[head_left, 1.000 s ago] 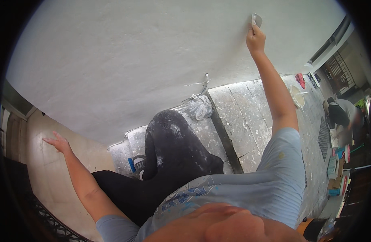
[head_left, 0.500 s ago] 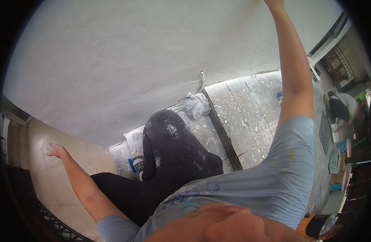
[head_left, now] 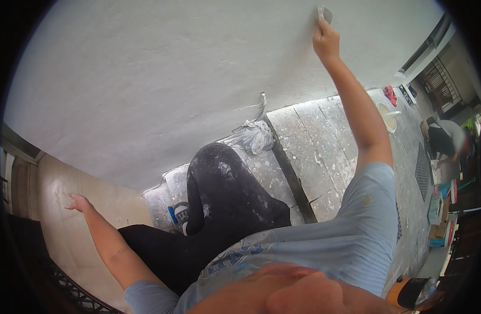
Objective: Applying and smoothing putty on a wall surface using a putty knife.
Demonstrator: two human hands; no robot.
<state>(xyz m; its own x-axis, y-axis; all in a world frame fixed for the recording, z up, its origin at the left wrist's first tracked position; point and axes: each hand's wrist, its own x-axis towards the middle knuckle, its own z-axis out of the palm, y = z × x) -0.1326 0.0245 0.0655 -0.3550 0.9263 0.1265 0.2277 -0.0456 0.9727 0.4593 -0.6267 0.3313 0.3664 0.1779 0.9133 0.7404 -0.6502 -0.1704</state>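
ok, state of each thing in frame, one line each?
right hand: raised, gripping a small flat scraper against the wall
scraper: pressed to the white wall
left hand: open, fingers spread on the beige wall surface
plastic bag: crumpled, at the wall base
bucket: open, on the floor

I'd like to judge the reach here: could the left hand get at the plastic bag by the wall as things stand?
Probably not. The left hand rests flat on the beige wall far to the left, while the plastic bag lies low by the white wall, beyond the raised knee, which stands between them.
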